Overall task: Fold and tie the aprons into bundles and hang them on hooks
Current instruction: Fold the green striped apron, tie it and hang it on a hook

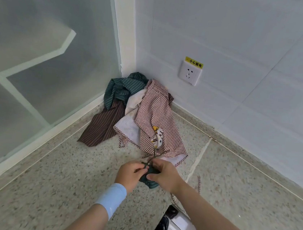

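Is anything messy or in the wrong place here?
Yes. A green striped apron, a brown striped apron and a red checked apron lie crumpled in a heap on the floor in the corner under the wall socket, not folded or hung. A loose checked strap trails on the floor nearby.

Our arms: both stretched forward and down, hands close together | our left hand (130,173): pinches tie (148,163), blue band (112,197) on wrist | our right hand (166,175): curled round bundle (151,184), forearm bare
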